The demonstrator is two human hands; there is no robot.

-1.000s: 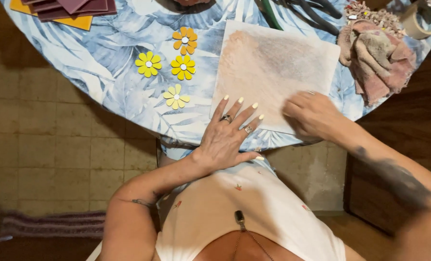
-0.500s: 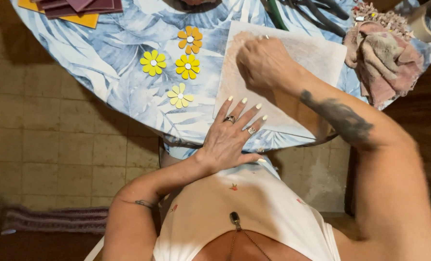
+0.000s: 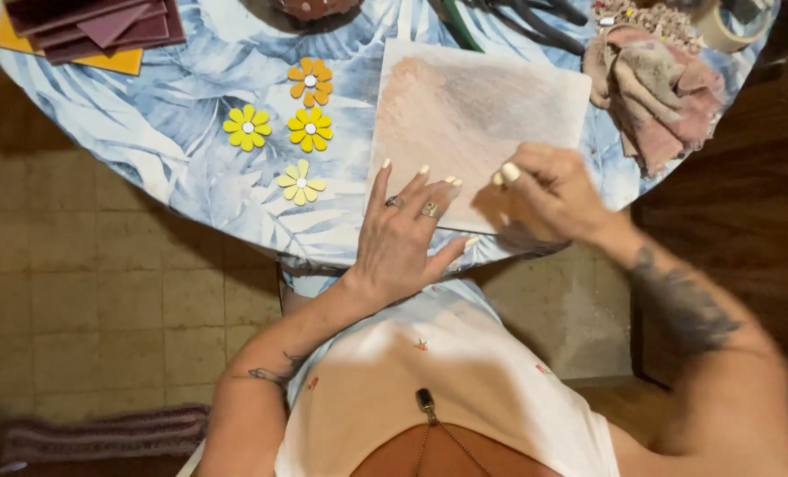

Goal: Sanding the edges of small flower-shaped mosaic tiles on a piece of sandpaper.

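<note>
A pale sheet with a pinkish-brown tint is laid flat on the round table — near its front edge. It is pinned at its lower left corner by the left hand, fingers spread flat. The right hand is rested on the lower right part, fingers curled together — whether anything is pinched cannot be told.

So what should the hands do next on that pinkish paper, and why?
Probably sweep the right hand up across the pinkish sheet toward its far edge. The left hand lies flat on the near corner, pinning it, and the right hand's curled fingers rest at the near edge, with most of the sheet lying beyond them.
</note>
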